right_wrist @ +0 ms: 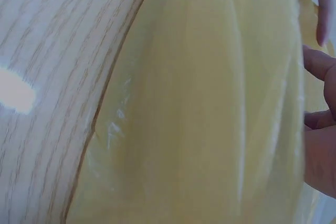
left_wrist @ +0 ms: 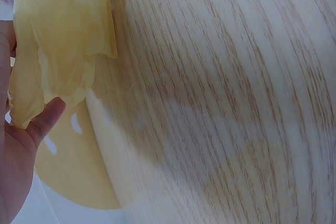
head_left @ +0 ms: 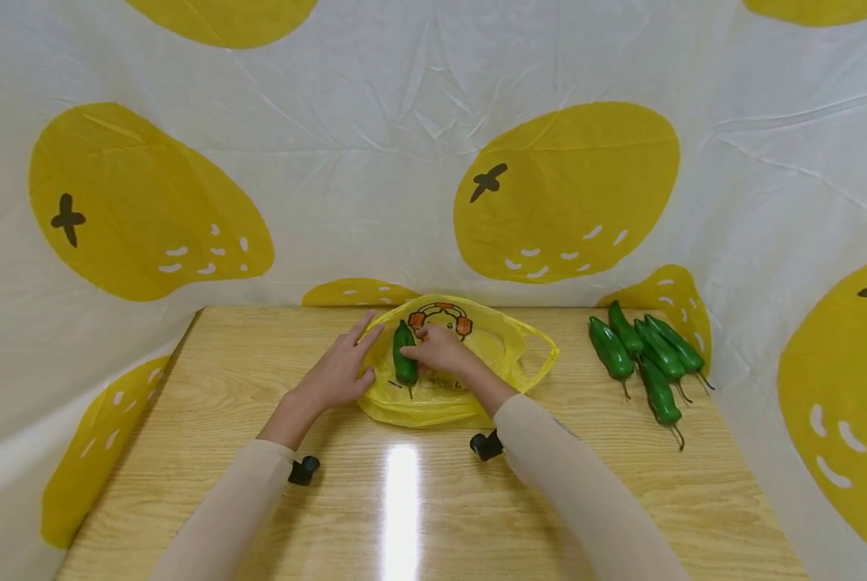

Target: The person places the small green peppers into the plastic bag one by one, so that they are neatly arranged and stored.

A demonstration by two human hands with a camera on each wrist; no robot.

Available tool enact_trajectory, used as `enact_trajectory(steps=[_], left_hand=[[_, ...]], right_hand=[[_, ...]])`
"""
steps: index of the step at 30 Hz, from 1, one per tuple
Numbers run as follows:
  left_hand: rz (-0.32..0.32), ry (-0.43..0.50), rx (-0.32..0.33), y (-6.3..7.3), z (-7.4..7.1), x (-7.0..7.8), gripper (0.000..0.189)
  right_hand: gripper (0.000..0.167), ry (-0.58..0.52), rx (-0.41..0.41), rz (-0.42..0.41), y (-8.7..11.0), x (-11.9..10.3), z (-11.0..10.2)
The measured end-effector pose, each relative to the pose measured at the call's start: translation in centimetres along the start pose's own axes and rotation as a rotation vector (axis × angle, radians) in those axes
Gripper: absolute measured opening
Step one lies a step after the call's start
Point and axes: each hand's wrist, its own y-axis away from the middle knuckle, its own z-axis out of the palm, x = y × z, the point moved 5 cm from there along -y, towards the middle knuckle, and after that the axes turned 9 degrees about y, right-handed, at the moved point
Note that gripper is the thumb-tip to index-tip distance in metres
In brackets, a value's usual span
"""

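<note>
Pepper [head_left: 404, 369] at the bag [head_left: 433, 413], five more peppers [head_left: 659, 355] to the right

And here it is, tip away and stem at the near end, inside the outline of the bag's rim! The right hand [head_left: 442, 353] has it: thumb laid across the front, the other fingers partly out of sight, so it looks like a pinch. On the far flank, the left hand [head_left: 337, 367] is spread, fingers straight, at the bag's left edge; the left wrist view shows plastic between thumb and fingers, but no firm grip to call.

So where do we stand? Bagging looks like the work, and it looks early: one pepper at the bag, five that I can count clustered on the table [head_left: 353, 524], no hand near them. On that reading, this one's drop and the whole cluster are left. How deep this pepper sits, I can't tell, nor whether others lie in the folds; the thin plastic shows none clearly.
</note>
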Motion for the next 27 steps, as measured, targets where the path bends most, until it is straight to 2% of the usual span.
enact_trajectory(steps=[10,17,27], left_hand=[[-0.005,0.001,-0.007,0.0,0.0,0.0,0.079],[0.009,0.001,-0.003,0.0,-0.1,0.1,0.080],[0.013,-0.007,-0.002,0.0,0.0,0.0,0.080]], right_hand=[[0.069,-0.087,0.020,-0.029,1.8,-0.4,-1.8],[0.066,-0.107,0.055,-0.071,3.2,-0.4,-3.3],[0.068,-0.150,0.062,-0.132,5.9,-0.2,-5.2]])
